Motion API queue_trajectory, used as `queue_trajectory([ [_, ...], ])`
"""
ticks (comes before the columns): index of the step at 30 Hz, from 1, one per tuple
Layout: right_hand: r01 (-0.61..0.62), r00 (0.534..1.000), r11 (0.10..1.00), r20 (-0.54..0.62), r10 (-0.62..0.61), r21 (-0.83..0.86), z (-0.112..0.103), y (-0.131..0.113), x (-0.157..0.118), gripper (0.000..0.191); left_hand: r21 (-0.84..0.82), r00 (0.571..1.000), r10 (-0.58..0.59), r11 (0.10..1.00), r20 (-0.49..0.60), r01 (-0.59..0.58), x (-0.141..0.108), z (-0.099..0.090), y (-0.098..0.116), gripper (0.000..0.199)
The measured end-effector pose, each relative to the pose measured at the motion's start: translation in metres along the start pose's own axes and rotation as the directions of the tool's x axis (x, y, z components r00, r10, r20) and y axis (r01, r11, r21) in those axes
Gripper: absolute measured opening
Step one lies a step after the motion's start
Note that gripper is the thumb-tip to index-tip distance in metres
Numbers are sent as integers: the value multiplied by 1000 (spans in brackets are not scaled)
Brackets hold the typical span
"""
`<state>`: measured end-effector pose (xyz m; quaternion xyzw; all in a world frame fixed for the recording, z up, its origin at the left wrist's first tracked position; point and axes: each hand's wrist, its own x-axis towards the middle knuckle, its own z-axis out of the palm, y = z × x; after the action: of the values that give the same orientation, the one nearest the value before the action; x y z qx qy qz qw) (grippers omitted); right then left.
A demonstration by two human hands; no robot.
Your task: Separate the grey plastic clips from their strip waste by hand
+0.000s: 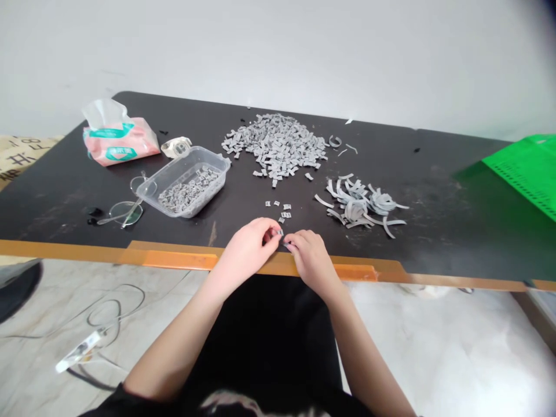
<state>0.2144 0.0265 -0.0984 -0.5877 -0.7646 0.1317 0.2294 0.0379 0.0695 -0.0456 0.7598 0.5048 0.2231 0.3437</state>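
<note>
Near the table's front edge my left hand (256, 240) pinches a small grey buckle (280, 233) between thumb and fingertips. Close beside it on the right, my right hand (307, 249) has its fingers pressed together on a small grey piece (285, 244), mostly hidden by the fingertips. Several loose buckles (286, 207) lie just beyond my hands. Farther back is a big heap of grey pieces (280, 142). Curved grey strips (356, 202) lie in a pile to the right. A clear plastic box (212, 188) on the left holds many small buckles.
Eyeglasses (125, 214) lie left of the box on the dark table (65, 191). Behind them are a pink tissue pack (125, 142) and a roll in a wrapper (176, 147). A green sheet (527, 168) is at the far right. Orange tape (174, 259) covers the front edge.
</note>
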Motion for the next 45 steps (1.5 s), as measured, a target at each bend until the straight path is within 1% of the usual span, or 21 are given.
queue_trajectory([
  [2, -23, 1000, 1000, -20, 23, 5, -1, -1, 0, 21, -244, 1000, 6, 970, -20, -11, -18, 1, 2, 9],
  [3, -28, 999, 998, -43, 30, 52, -2, -3, 0, 21, -359, 999, -19, 933, -30, 7, -26, 1, 4, 9],
  [5, -34, 994, 967, -96, 60, 251, -7, -10, -5, 19, -567, 995, -94, 822, -30, 61, -42, 3, 8, 9],
  [6, -30, 989, 920, -119, 83, 390, -11, -16, -8, 17, -649, 992, -125, 757, -27, 78, -49, 3, 10, 9],
  [7, -48, 985, 852, -119, 128, 521, -15, -22, -13, 13, -718, 989, -145, 691, -23, 85, -54, 3, 12, 9],
  [9, -59, 975, 735, -120, 188, 675, -25, -37, -23, 9, -828, 988, -152, 556, -18, 70, -64, 4, 16, 7],
  [11, -29, 971, 669, -138, 195, 743, -34, -52, -33, 12, -905, 992, -127, 423, -10, 45, -71, 5, 20, 4],
  [13, -16, 962, 655, -166, 215, 756, -40, -64, -39, 15, -940, 992, -127, 340, -11, 34, -76, 7, 24, 5],
  [14, -7, 958, 668, -188, 219, 744, -41, -69, -41, 16, -942, 989, -149, 335, -21, 30, -77, 8, 26, 6],
  [15, 9, 952, 694, -218, 214, 720, -43, -73, -41, 17, -934, 983, -179, 355, -41, 25, -79, 8, 27, 7],
  [17, 61, 938, 758, -297, 179, 649, -44, -79, -42, 21, -894, 967, -230, 448, -113, 2, -82, 8, 31, 9],
  [18, 90, 928, 788, -339, 156, 609, -44, -82, -42, 22, -866, 960, -235, 500, -152, -14, -83, 8, 33, 9],
  [21, 156, 891, 850, -442, 98, 504, -44, -86, -42, 26, -785, 954, -195, 616, -230, -63, -86, 6, 39, 12],
  [25, 170, 873, 887, -484, 66, 429, -44, -90, -44, 30, -719, 952, -167, 691, -256, -72, -91, 2, 47, 9],
  [28, 173, 852, 903, -520, 63, 394, -43, -93, -43, 34, -718, 958, -179, 695, -225, -39, -94, 0, 49, 5],
  [31, 171, 830, 914, -553, 68, 369, -43, -94, -43, 35, -771, 965, -201, 637, -170, -3, -94, -1, 47, 5],
  [34, 174, 828, 912, -556, 68, 372, -42, -94, -44, 32, -821, 969, -198, 571, -145, -6, -93, 0, 44, 6],
  [37, 183, 829, 908, -555, 64, 378, -41, -92, -46, 31, -837, 970, -197, 548, -145, -14, -92, 1, 43, 10],
  [40, 194, 841, 902, -539, 50, 386, -40, -90, -48, 33, -824, 966, -198, 566, -165, -25, -92, 2, 44, 13],
  [43, 191, 885, 877, -463, 40, 440, -41, -87, -50, 39, -770, 956, -204, 637, -210, -34, -93, 1, 44, 13],
  [45, 173, 917, 846, -396, 49, 505, -43, -85, -52, 44, -712, 953, -182, 700, -244, -49, -94, 1, 43, 15],
])
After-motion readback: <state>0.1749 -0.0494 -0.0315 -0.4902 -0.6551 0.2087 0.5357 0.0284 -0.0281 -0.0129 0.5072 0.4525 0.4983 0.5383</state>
